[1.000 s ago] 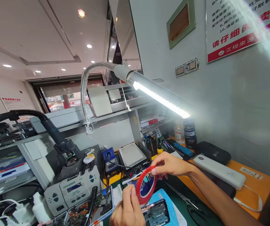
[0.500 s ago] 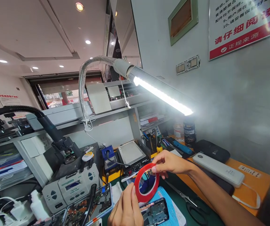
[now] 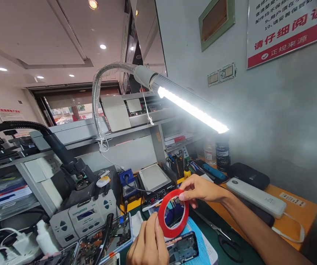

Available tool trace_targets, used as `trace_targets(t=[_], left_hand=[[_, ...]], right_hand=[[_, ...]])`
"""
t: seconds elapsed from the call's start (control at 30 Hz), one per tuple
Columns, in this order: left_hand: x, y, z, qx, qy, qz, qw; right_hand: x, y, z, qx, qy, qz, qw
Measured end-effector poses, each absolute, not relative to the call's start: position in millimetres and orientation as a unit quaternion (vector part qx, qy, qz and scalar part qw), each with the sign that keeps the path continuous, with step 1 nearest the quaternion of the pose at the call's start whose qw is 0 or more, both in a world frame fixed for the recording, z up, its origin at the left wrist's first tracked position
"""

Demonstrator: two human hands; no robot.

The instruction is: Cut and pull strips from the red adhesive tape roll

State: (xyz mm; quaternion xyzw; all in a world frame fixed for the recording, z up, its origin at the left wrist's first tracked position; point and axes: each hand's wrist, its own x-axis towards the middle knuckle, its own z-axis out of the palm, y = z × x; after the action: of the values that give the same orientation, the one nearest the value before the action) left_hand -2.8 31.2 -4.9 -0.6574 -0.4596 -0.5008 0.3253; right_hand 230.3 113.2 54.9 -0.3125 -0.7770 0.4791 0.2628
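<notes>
Green mat (image 3: 212, 236), lit lamp (image 3: 193, 110) above

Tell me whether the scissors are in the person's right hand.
No, the scissors lie on the green mat, while the right hand grips the red tape roll.

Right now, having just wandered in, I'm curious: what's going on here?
A person is holding up a red roll of tape with both bare hands. The right hand grips its upper right edge, and the fingers of the left hand are at its lower left edge. A phone frame lies just below the roll in view, and scissors rest on the green mat to the right. A lit tube lamp shines above.
</notes>
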Motion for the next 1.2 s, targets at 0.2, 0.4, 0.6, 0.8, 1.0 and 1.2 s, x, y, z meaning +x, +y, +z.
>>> trace_targets(t=[0.2,0.4,0.6,0.8,1.0,1.2], left_hand=[[-3,31,-8,-0.665,-0.461,-0.494,0.318],[-2,29,-4,-0.667,-0.462,-0.499,0.304],[1,25,0,-0.664,-0.474,-0.505,0.281],[3,20,1,-0.670,-0.486,-0.500,0.254],[8,14,9,-0.662,-0.501,-0.507,0.233],[12,14,13,-0.635,-0.518,-0.535,0.205]], right_hand=[[230,113,55,-0.312,-0.776,0.481,0.264],[231,117,49,-0.308,-0.776,0.483,0.264],[233,119,46,-0.308,-0.769,0.492,0.268],[230,118,48,-0.307,-0.756,0.502,0.288],[229,119,46,-0.306,-0.749,0.507,0.298],[228,117,45,-0.303,-0.756,0.508,0.282]])
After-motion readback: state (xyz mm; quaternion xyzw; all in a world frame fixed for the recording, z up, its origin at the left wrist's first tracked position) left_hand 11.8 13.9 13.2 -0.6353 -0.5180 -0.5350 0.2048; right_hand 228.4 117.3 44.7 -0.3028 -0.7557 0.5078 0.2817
